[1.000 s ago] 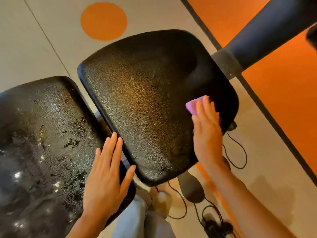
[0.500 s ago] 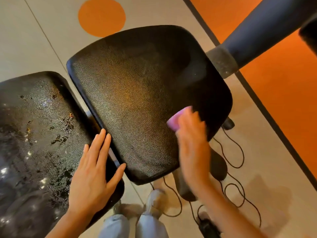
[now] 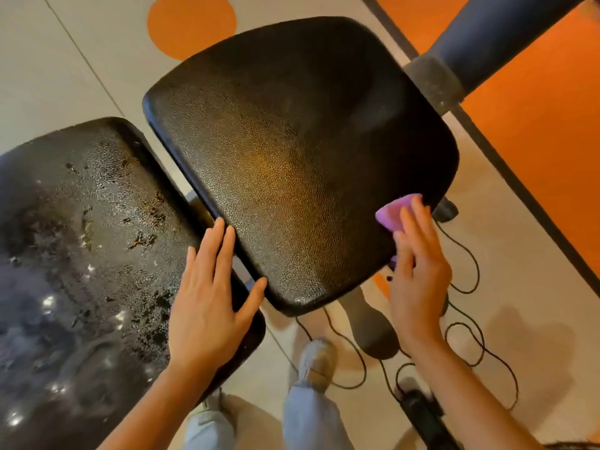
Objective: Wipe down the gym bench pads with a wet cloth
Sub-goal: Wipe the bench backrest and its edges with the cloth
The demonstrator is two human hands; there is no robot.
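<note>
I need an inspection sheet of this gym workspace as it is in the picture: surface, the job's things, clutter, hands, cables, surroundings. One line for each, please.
Surface: right pad black, textured, mostly even sheen; left pad shows wet patches and dark flecks.
Job's things: pink cloth pressed on the right pad near its right edge.
Clutter: nothing seen on the pads apart from the flecks.
Hands: left hand flat on the left pad's right edge, fingers reaching the gap; right hand flat over the cloth.
Cables: black cable looping on the floor under the right pad, toward a dark block.
Surroundings: beige floor with orange circle; orange zone; padded bar upper right.
</note>
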